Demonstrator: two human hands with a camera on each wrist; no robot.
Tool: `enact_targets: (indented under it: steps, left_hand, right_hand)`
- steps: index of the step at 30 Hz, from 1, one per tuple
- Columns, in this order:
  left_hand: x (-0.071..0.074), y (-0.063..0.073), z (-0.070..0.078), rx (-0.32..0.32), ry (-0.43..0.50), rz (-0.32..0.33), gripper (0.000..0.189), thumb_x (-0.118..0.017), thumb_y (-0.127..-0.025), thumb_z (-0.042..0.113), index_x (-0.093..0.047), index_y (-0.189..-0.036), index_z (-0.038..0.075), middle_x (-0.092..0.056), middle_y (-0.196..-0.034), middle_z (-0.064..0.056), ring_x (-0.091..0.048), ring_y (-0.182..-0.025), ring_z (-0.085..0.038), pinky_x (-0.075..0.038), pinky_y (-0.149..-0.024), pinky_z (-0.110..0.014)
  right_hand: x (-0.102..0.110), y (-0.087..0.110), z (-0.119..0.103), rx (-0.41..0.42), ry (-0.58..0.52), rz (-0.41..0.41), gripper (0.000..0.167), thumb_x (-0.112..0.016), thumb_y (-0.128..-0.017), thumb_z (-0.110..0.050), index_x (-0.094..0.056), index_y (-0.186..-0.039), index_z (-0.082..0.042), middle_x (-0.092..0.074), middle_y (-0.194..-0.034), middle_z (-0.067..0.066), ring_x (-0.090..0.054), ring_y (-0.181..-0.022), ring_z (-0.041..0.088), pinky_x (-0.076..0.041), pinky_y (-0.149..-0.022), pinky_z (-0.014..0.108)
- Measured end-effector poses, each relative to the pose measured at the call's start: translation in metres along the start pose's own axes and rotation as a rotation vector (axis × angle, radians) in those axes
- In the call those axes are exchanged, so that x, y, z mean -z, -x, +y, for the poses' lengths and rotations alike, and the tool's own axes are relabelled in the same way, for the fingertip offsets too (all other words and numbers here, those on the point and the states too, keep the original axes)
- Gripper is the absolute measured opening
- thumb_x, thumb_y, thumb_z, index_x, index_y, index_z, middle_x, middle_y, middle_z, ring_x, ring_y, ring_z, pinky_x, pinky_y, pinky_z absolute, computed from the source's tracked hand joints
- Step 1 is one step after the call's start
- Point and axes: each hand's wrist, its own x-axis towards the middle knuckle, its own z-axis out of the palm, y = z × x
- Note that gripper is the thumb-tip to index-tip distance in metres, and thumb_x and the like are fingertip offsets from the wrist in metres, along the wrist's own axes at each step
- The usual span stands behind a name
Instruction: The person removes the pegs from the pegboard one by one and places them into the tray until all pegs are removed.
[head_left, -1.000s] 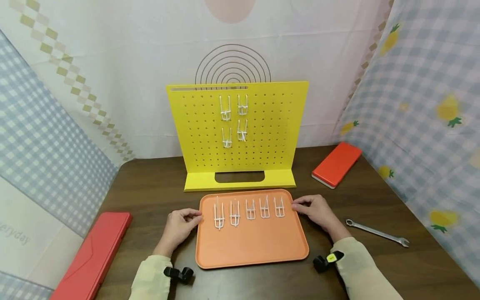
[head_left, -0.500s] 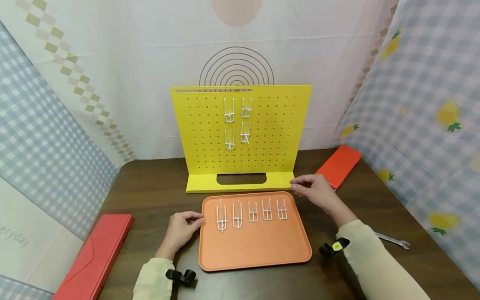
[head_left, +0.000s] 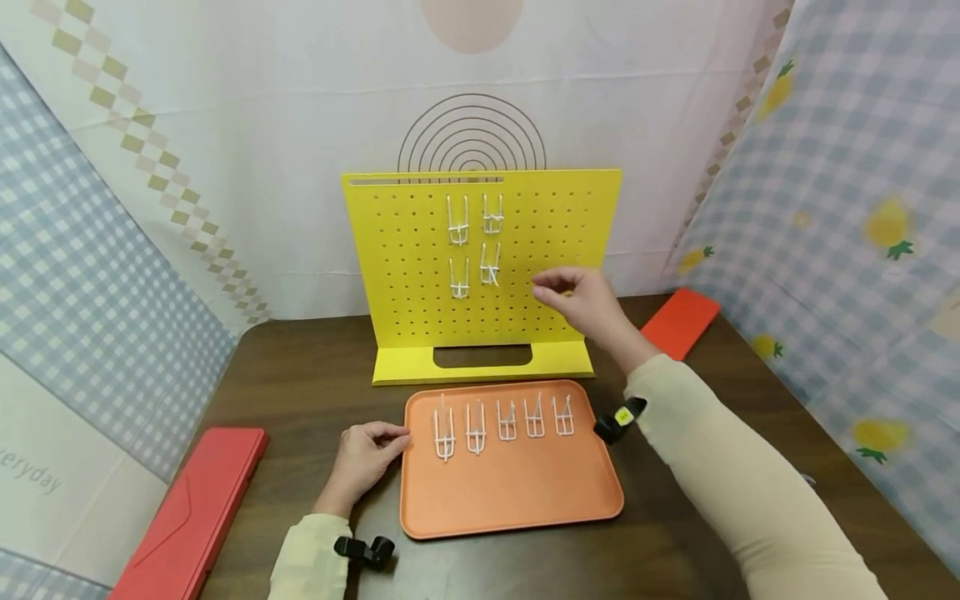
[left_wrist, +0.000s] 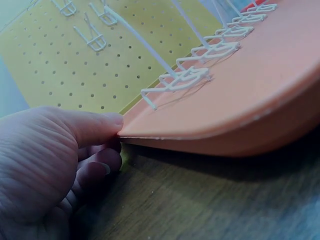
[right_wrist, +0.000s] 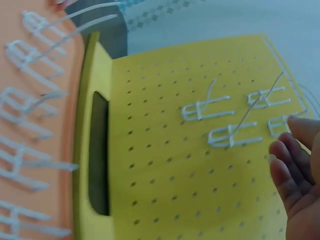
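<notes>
My left hand (head_left: pixel 363 458) pinches the left rim of an orange tray (head_left: pixel 510 493); the left wrist view shows the thumb on top of the edge and fingers below. Several white wire pegboard hooks (head_left: pixel 445 439) lie in a row along the tray's far side. Behind it stands a yellow pegboard (head_left: pixel 405 287), with several similar hooks (head_left: pixel 458 227) hanging around its upper middle. In front of the board's right half my right hand (head_left: pixel 583 302) is raised, thumb and forefinger apart, holding nothing. Its fingers (right_wrist: pixel 290 170) appear near the hung hooks in the right wrist view.
On the left lies a long red case (head_left: pixel 187 508). A smaller red box (head_left: pixel 681 323) lies at the back right, partly behind the right arm. The right sleeve (head_left: pixel 735 467) covers nearly all of a wrench on the right. Patterned cloths hang around the table.
My right hand has left the tray's right rim and risen up and leftward to the pegboard's front. The left hand stays at the left rim. The hooks stay where they were.
</notes>
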Motion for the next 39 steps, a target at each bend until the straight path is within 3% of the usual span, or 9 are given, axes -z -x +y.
enact_targets:
  steps: [8, 11, 15, 23, 39]
  left_hand:
    - [0.000, 0.000, -0.001, -0.011, 0.010, 0.005, 0.004, -0.079, -0.080, 0.014, -0.078, -0.084, 0.013, -0.072, -0.080, 0.000, -0.063, -0.067, -0.008, -0.051, -0.059, -0.021]
    - [-0.001, 0.000, -0.002, -0.016, 0.012, 0.007, 0.005, -0.079, -0.080, 0.014, -0.078, -0.085, 0.013, -0.072, -0.080, 0.000, -0.063, -0.068, -0.008, -0.051, -0.059, -0.021]
    - [-0.001, 0.000, -0.002, -0.015, 0.012, 0.008, 0.004, -0.079, -0.081, 0.014, -0.078, -0.085, 0.013, -0.072, -0.081, 0.000, -0.063, -0.069, -0.008, -0.051, -0.059, -0.021]
    - [-0.001, 0.000, -0.001, 0.000, 0.014, 0.004, 0.004, -0.079, -0.081, 0.015, -0.078, -0.085, 0.014, -0.072, -0.083, 0.000, -0.063, -0.069, -0.009, -0.051, -0.059, -0.021]
    - [-0.001, 0.000, -0.001, 0.013, 0.010, 0.001, 0.005, -0.078, -0.082, 0.014, -0.078, -0.086, 0.014, -0.072, -0.083, 0.002, -0.064, -0.072, -0.009, -0.052, -0.062, -0.022]
  right_hand:
    - [-0.009, -0.048, -0.028, -0.005, -0.175, 0.114, 0.036, -0.072, -0.088, -0.029, -0.069, -0.118, -0.009, -0.068, -0.102, 0.001, -0.062, -0.089, 0.016, -0.052, -0.075, 0.033]
    - [-0.015, -0.058, -0.033, -0.024, -0.239, 0.118, 0.037, -0.071, -0.088, -0.028, -0.067, -0.121, -0.011, -0.067, -0.103, 0.003, -0.062, -0.090, 0.018, -0.052, -0.080, 0.040]
    - [-0.024, -0.069, -0.035, -0.048, -0.303, 0.110, 0.037, -0.072, -0.088, -0.024, -0.066, -0.123, -0.013, -0.067, -0.103, 0.005, -0.063, -0.092, 0.022, -0.053, -0.081, 0.040]
    - [-0.032, -0.081, -0.039, -0.064, -0.360, 0.107, 0.035, -0.071, -0.088, -0.019, -0.067, -0.122, -0.012, -0.069, -0.104, 0.005, -0.065, -0.091, 0.020, -0.053, -0.081, 0.039]
    - [-0.036, -0.084, -0.040, -0.131, -0.418, 0.121, 0.025, -0.069, -0.090, -0.021, -0.072, -0.114, -0.013, -0.069, -0.109, 0.003, -0.065, -0.098, 0.019, -0.053, -0.082, 0.030]
